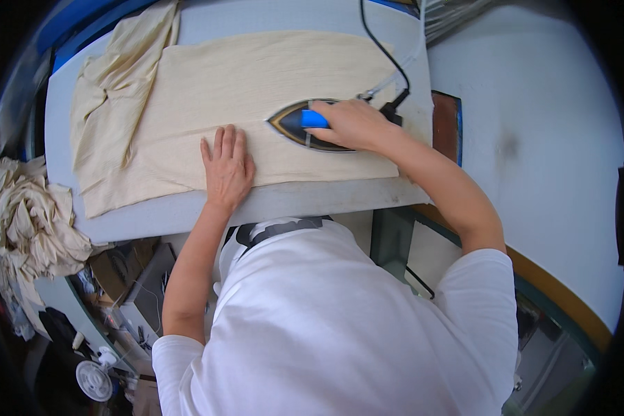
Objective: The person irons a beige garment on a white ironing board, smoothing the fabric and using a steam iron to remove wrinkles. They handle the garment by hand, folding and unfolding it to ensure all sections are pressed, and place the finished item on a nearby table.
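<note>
My right hand [351,124] is closed around the handle of a steam iron [291,125], which has a dark body and a blue part at the front of its handle. The iron rests on a cream crinkled cloth [249,67], its tip pointing left. A black cord and a pale hose run from its rear towards the top. My left hand [228,169] lies palm down on the cloth near its lower edge, left of the iron's tip, fingers pointing away from me. At the cloth's left end, a bunched part [117,88] lies in folds. Beneath is a padded pale ironing surface [291,200].
A heap of crumpled cream cloth [36,223] sits at the far left. Below it, a small white fan [94,380] stands near a cardboard box [117,265]. A white tabletop [541,156] with a brown-edged rim adjoins at right. Plastic sheeting [457,18] lies at the upper right.
</note>
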Tool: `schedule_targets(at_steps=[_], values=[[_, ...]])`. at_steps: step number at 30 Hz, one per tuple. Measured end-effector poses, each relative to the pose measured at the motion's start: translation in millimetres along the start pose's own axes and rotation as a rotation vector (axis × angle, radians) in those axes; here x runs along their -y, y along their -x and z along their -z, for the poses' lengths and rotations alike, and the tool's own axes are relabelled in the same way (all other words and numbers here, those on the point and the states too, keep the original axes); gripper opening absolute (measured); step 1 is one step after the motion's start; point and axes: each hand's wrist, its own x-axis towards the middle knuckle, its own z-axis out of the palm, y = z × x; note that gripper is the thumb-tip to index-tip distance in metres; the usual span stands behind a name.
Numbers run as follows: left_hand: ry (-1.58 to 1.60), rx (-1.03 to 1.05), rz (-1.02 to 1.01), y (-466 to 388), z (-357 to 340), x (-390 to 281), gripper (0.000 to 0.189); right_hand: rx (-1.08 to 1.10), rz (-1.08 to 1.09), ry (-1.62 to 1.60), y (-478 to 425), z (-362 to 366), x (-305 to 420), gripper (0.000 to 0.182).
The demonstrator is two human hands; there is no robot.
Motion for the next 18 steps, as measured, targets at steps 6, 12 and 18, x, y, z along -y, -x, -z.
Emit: schedule_targets(at_steps=[6, 12, 18], values=[[0.011, -0.034, 0.069, 28.8, -6.3, 8.3, 0.053, 0.001, 0.003, 0.051, 12.6, 2.9, -34.4, 0.040], [0.081, -0.045, -0.034, 30.3, -8.5, -10.2, 0.047, -0.155, -0.053, 0.014, 8.2, 6.2, -47.0, 0.043], [0.110, 0.101, -0.154, 51.7, 9.3, -27.5, 0.044, -0.581, -0.409, -0.245, 73.9, 29.5, -170.5, 0.045]])
